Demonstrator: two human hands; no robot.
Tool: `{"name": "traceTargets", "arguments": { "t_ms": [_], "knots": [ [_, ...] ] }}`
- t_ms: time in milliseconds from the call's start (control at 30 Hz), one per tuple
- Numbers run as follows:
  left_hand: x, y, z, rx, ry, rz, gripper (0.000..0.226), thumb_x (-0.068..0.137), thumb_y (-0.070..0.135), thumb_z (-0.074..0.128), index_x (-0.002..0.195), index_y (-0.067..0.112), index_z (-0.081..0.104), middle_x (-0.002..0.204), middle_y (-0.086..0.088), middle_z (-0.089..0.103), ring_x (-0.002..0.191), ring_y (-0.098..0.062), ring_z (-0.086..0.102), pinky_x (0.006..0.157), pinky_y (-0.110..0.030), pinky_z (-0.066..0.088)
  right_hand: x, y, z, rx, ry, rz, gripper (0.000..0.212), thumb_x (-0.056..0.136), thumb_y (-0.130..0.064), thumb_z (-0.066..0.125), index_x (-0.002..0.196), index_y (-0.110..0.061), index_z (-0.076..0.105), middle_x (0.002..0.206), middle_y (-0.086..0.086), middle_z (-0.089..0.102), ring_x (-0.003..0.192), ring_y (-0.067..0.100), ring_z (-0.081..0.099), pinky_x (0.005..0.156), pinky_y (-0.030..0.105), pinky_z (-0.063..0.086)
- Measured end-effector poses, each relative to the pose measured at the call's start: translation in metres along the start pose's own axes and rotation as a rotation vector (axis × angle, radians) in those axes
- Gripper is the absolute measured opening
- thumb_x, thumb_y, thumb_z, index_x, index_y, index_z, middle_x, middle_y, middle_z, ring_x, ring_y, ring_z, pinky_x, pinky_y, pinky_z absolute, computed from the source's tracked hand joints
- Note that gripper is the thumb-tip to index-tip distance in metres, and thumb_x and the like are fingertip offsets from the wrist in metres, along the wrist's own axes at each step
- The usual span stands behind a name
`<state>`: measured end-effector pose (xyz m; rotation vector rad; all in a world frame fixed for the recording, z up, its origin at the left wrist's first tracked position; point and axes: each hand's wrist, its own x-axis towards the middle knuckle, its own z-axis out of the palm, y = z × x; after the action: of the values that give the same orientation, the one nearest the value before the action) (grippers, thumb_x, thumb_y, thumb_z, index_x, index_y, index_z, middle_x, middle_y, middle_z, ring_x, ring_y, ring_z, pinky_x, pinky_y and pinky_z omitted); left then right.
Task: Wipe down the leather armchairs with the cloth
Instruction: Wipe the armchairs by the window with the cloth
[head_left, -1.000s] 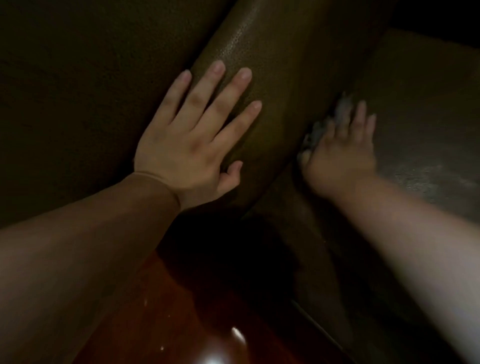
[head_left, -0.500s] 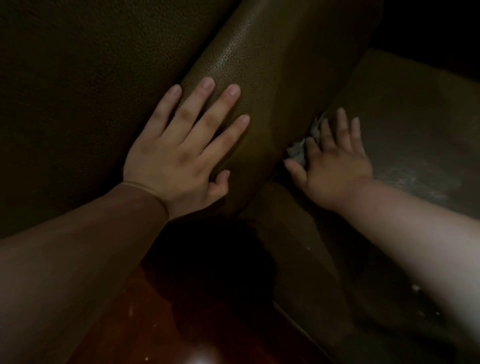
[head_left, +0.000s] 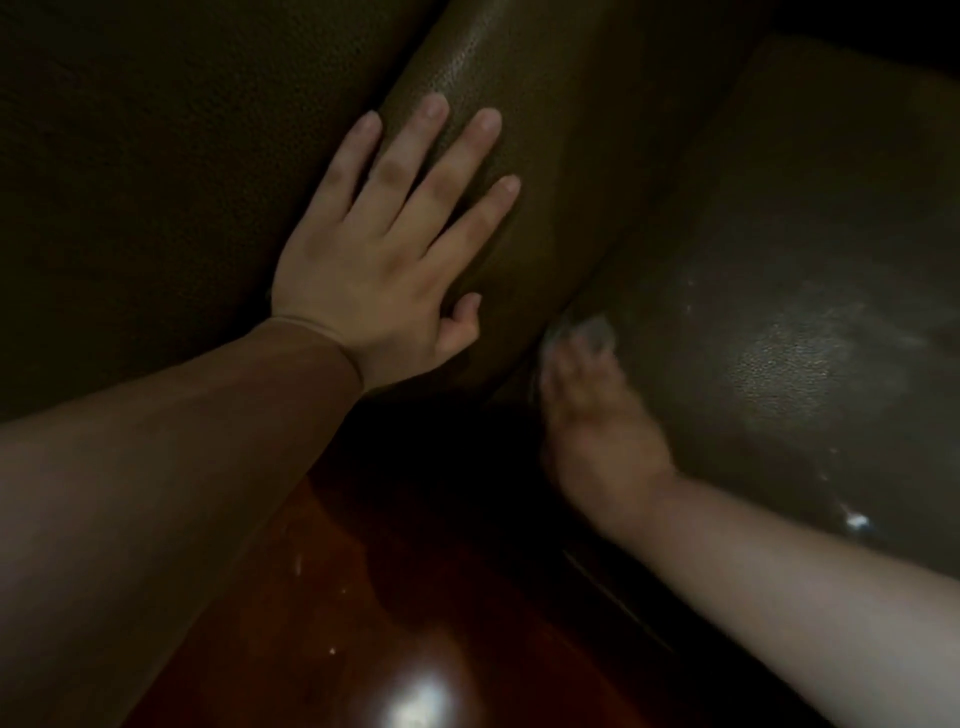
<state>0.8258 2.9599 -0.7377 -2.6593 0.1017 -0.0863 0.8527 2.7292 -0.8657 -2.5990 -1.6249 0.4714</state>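
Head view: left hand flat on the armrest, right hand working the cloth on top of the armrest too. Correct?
Not quite. The head view shows the left hand flat on the armrest, but the right hand works the cloth down in the crease between armrest and seat cushion.

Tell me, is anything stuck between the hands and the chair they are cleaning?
Only the cloth, under the right hand in the crease beside the seat cushion. The left hand lies flat, bare, on the armrest.

Glossy reddish-brown wooden floor (head_left: 395, 623) at the bottom, with a bright glare spot (head_left: 415, 699).
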Motion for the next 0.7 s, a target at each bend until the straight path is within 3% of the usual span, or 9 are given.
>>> {"name": "traceTargets", "arguments": {
  "t_ms": [33,100,200,300,400,467,500,633,700],
  "knots": [
    [-0.001,-0.001,-0.001,0.003,-0.006,-0.001,0.076,0.096,0.049,0.048,0.164,0.021,0.03,0.175,-0.014,0.015,0.159,-0.041,0.014,0.127,-0.058,0.007,-0.023,-0.008,0.006,0.003,-0.046,-0.166,0.069,0.086,-0.039,0.066,0.139,0.006,0.06,0.151,0.03,0.049,0.145,0.049,0.041,0.124,0.059,0.027],
    [-0.002,-0.001,-0.001,-0.004,-0.012,-0.004,0.075,0.098,0.049,0.046,0.165,0.021,0.028,0.175,-0.014,0.013,0.16,-0.042,0.013,0.127,-0.059,0.007,-0.033,0.009,0.014,-0.034,-0.066,-0.343,0.058,0.099,-0.036,0.049,0.142,0.001,0.06,0.156,0.024,0.047,0.148,0.044,0.038,0.125,0.053,0.023],
    [-0.003,0.0,-0.003,-0.01,-0.037,-0.009,0.072,0.1,0.049,0.041,0.165,0.022,0.026,0.176,-0.014,0.01,0.161,-0.041,0.01,0.128,-0.06,0.006,0.013,0.056,0.007,-0.087,0.042,-0.146,0.061,0.104,-0.036,0.033,0.145,0.003,0.055,0.154,0.024,0.049,0.148,0.048,0.035,0.126,0.056,0.02],
    [-0.002,0.002,-0.005,-0.027,-0.035,-0.004,0.072,0.1,0.051,0.04,0.165,0.022,0.026,0.176,-0.014,0.011,0.161,-0.041,0.012,0.129,-0.06,0.007,0.028,0.048,-0.004,-0.023,0.053,0.092,0.068,0.102,-0.046,0.028,0.148,-0.003,0.052,0.159,0.019,0.044,0.154,0.043,0.025,0.127,0.052,0.011],
    [-0.003,0.001,-0.005,-0.028,-0.024,-0.013,0.072,0.1,0.051,0.039,0.165,0.023,0.025,0.176,-0.014,0.011,0.16,-0.041,0.013,0.129,-0.059,0.007,-0.015,0.014,0.017,0.021,0.044,-0.116,0.068,0.101,-0.05,0.03,0.147,-0.007,0.056,0.16,0.019,0.044,0.153,0.042,0.03,0.127,0.052,0.016],
    [-0.003,0.0,-0.004,-0.036,-0.018,-0.014,0.072,0.101,0.052,0.038,0.165,0.023,0.025,0.175,-0.013,0.012,0.16,-0.041,0.014,0.128,-0.059,0.009,-0.029,0.029,0.013,-0.025,-0.008,-0.297,0.067,0.102,-0.051,0.031,0.146,-0.008,0.058,0.158,0.018,0.046,0.151,0.04,0.034,0.125,0.053,0.023],
    [-0.004,-0.001,-0.003,-0.036,-0.013,-0.013,0.072,0.101,0.053,0.037,0.165,0.023,0.025,0.175,-0.013,0.012,0.16,-0.042,0.015,0.128,-0.059,0.011,-0.024,0.048,0.006,-0.063,0.027,-0.286,0.069,0.102,-0.051,0.03,0.147,-0.007,0.056,0.158,0.018,0.047,0.151,0.041,0.035,0.124,0.053,0.024],
    [-0.006,0.0,0.002,-0.016,-0.011,-0.024,0.071,0.102,0.056,0.031,0.166,0.025,0.022,0.175,-0.012,0.015,0.158,-0.042,0.02,0.123,-0.057,0.016,0.013,0.143,-0.036,-0.073,0.071,0.267,0.079,0.1,-0.054,0.016,0.156,-0.004,0.04,0.165,0.022,0.03,0.155,0.045,0.017,0.125,0.059,0.014],
    [-0.004,0.001,0.002,-0.026,-0.014,-0.028,0.071,0.102,0.056,0.029,0.166,0.025,0.02,0.175,-0.011,0.013,0.157,-0.042,0.02,0.123,-0.056,0.015,0.012,0.128,-0.04,-0.094,0.078,0.322,0.076,0.1,-0.05,0.018,0.156,-0.003,0.04,0.165,0.025,0.03,0.155,0.048,0.016,0.126,0.062,0.014]
  ]
}}
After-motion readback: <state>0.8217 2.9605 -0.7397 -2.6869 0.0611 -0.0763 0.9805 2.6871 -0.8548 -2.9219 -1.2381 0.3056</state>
